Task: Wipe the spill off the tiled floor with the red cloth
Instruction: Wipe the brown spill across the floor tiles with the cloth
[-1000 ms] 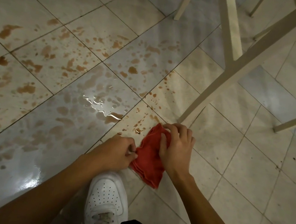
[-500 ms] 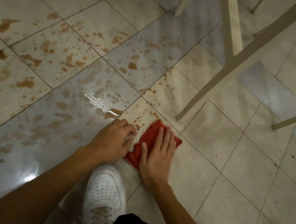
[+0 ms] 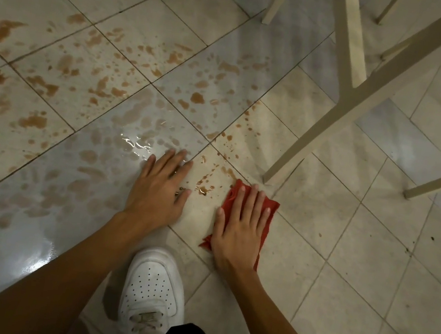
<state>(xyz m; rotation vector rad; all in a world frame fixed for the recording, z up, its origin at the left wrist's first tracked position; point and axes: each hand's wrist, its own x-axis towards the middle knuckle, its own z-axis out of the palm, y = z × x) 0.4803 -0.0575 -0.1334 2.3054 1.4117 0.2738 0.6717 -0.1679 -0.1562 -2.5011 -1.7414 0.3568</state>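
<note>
- Head view looks down at the tiled floor (image 3: 373, 247), with two bare arms reaching out over it.
- The right hand (image 3: 241, 227) lies flat on top of the red cloth (image 3: 271, 210). Its fingers (image 3: 258, 201) are spread out and press the cloth down on the floor. They are not curled around it.
- The left hand (image 3: 160, 189) lies flat on the wet floor, just beside the cloth but not touching it. Its fingers are spread too, and it holds nothing.
- The spill (image 3: 105, 86) is brown. It lies in lots of blots and drops over many tiles, mostly up and to the left of the hands. A few small drops (image 3: 204, 187) sit between the two hands, very near the cloth.
- I think the wiping has only just begun, since almost all the brown is there to see.
- To wipe well, keep the palm flat and push the cloth left into the near drops first, then go tile by tile.
- Press harder on the lines between tiles, where the brown can hide.
- Turn the cloth to a clean side when it gets soaked.
- Mind the left hand and the white shoe (image 3: 151, 285). The floor looks shiny and may be slippy.
- Go around the pale furniture leg (image 3: 295, 155) that stands just past the cloth.
- I can read no words or brand names anywhere, not even on the shoe.
</note>
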